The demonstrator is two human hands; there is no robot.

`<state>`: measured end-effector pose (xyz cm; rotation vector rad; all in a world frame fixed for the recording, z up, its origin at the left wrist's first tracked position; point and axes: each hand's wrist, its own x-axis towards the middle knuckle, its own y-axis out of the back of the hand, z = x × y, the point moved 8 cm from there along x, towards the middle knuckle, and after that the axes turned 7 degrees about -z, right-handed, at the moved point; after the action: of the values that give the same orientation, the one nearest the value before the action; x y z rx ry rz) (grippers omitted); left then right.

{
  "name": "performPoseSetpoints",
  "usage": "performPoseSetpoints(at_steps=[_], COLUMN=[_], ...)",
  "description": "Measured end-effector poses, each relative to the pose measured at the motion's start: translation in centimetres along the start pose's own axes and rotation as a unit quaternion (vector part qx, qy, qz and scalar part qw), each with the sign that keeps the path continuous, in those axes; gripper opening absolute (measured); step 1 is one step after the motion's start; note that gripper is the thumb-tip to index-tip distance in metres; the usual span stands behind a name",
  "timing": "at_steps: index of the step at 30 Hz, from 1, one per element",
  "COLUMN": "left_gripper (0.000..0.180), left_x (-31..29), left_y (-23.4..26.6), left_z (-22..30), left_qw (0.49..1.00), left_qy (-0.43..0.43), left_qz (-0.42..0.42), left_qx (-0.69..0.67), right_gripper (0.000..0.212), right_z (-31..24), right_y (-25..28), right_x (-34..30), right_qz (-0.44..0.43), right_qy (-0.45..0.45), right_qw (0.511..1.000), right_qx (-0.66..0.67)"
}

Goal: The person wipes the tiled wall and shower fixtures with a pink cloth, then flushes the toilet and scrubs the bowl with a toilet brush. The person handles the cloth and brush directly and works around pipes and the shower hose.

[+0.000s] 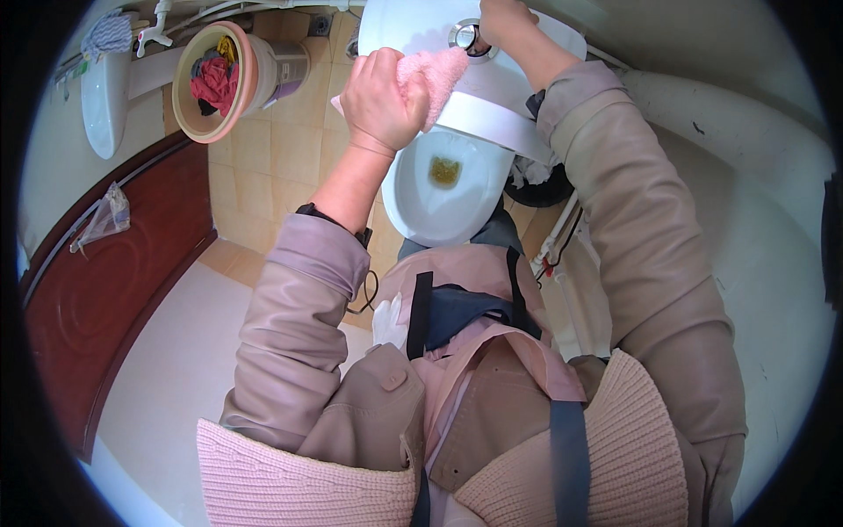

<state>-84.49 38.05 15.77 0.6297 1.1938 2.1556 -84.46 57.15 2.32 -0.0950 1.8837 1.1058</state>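
My left hand (379, 101) is closed round a pink cloth (442, 72), which bunches out on both sides of the fist. It is above the left side of the white toilet (404, 198), in front of the tank (395, 22). On top of the tank sits a round silver flush button (463, 35), with a dark gap at its right side. My right hand (507, 25) is beside that button with its fingers curled in. The top of the frame cuts it off, so what it grips, if anything, is hidden. Yellowish-brown water (445, 171) lies in the open bowl.
A pink-rimmed bucket (248, 83) holding colourful cloths stands at the far left, near a white tap (156, 37). A black bin (549, 189) with white paper is right of the bowl. Pipes run along the right wall. A dark red panel (132, 281) is at left.
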Motion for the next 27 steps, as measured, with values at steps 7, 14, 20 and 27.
performPoseSetpoints(at_steps=[7,14,20,27], left_gripper=[0.024,0.025,0.024,0.023], left_x=[0.0,0.2,0.1,0.4], left_y=[-0.2,-0.1,0.1,0.0], left_z=[-0.3,-0.6,-1.1,-0.4], left_qw=[1.000,1.000,1.000,1.000], left_qy=[-0.008,-0.014,0.006,-0.005], left_qz=[-0.005,-0.018,-0.022,-0.023], left_qx=[0.001,-0.003,0.005,0.005], right_gripper=[0.045,0.030,0.034,0.027], right_z=[0.0,0.2,-1.1,2.2], right_y=[-0.2,-0.8,-1.6,0.7], right_x=[0.3,1.7,1.4,-2.1], right_qz=[-0.032,0.055,0.013,0.043], right_qy=[-0.006,-0.013,0.011,0.214], right_qw=[0.999,0.998,0.999,0.960], right_qx=[0.010,0.028,0.032,0.178])
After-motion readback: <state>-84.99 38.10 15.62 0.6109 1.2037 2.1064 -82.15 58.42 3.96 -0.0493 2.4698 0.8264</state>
